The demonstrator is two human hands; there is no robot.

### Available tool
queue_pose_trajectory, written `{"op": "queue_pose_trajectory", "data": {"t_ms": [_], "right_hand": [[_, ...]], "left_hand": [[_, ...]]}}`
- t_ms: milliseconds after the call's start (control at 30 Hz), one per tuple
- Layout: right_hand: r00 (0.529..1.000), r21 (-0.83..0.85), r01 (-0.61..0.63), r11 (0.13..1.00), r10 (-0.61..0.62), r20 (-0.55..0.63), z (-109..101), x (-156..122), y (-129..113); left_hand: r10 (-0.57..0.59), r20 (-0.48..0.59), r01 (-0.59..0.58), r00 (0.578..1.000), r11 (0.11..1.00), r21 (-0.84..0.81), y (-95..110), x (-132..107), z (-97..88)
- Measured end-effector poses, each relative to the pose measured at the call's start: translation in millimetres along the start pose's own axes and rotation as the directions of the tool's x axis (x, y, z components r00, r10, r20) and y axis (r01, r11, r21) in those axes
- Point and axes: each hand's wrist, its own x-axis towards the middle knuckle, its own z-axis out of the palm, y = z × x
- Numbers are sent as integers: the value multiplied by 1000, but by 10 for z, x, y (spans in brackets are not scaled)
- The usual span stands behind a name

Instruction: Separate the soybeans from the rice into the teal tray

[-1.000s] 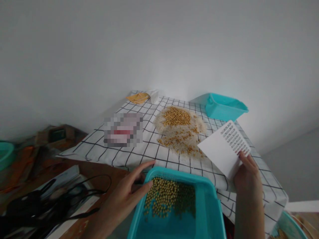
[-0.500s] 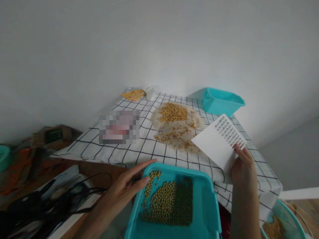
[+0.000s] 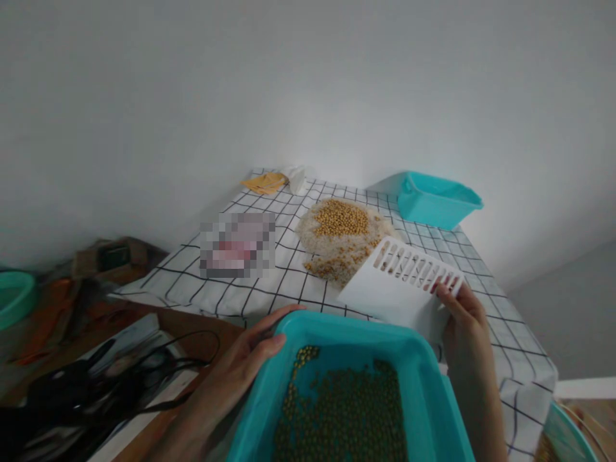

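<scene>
A turquoise plastic tub (image 3: pixel 436 385) is close below me, with round soybean-like beans (image 3: pixel 337 410) spread over its floor, many in shadow. My left hand (image 3: pixel 257 350) grips the tub's left rim near the far corner, thumb on the edge and fingers along the outside. In my right hand (image 3: pixel 464 314) is a white slotted plastic sheet (image 3: pixel 385 285), pinched at its right end beside the slots. It hangs above the table's near edge, beyond the tub. Behind it lies a mound of yellow beans (image 3: pixel 341 218) mixed with pale grains (image 3: pixel 312 237).
A black-and-white checked tablecloth (image 3: pixel 269 250) covers the table. At its back right stands a second turquoise tub (image 3: pixel 437 199); a yellow cloth-like item (image 3: pixel 264 183) lies back left. Black cables (image 3: pixel 163 366) clutter the lower left, and a turquoise bucket (image 3: pixel 565 430) stands lower right.
The near tub appears larger and closer, its beans now mostly in shadow. The white slotted sheet has turned and moved left and lower. My left hand keeps its hold on the rim.
</scene>
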Motion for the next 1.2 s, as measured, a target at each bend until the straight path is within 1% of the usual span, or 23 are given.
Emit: {"op": "queue_pose_trajectory", "data": {"t_ms": [67,100,167,267,333,400,467,500,567,633,667,800,933,1000,1100,1200], "right_hand": [[998,-19,54,998,-53,37,85,-64,-43],[996,-37,62,997,-59,61,117,-90,-60],[994,-68,55,996,-48,100,153,-118,-77],[991,-97,28,995,-15,129,142,-99,-54],[990,-85,49,995,-37,138,115,-58,-15],[986,-49,116,992,-109,123,89,-12,26],[981,-21,175,984,-172,94,70,21,53],[979,-18,184,983,-182,89,64,32,59],[981,-38,162,986,-156,118,60,44,58],[979,-64,143,988,-131,158,69,54,46],[977,-68,153,986,-140,160,79,62,38],[964,-41,255,966,-251,88,128,115,21],[955,-34,294,955,-293,37,155,158,31],[957,-15,290,957,-290,20,150,172,46],[969,60,247,967,-245,-36,116,193,70],[975,144,207,968,-192,-110,68,209,83]], "left_hand": [[16,5,-16,1000,1000,22,4,8,-13],[27,11,-27,1000,999,33,2,14,-17],[28,25,-29,999,999,31,-4,29,-21],[-6,27,7,1000,1000,-10,-3,52,-22],[-22,7,22,1000,999,-44,0,61,-24],[-20,-15,20,1000,998,-55,-3,66,-25],[11,-51,-12,999,1000,-22,-15,69,-25],[33,-73,-33,997,999,4,-22,71,-23],[69,-109,-64,992,997,45,-33,74,-17],[80,-112,-74,991,996,54,-34,78,-9],[78,-106,-73,991,996,55,-31,79,-6],[63,-102,-59,993,997,50,-12,82,2],[93,-104,-88,990,995,56,-9,76,6],[92,-110,-86,990,995,56,-12,67,10],[76,-122,-70,990,996,57,-18,51,15],[104,-121,-94,987,992,84,-26,44,10]]}}
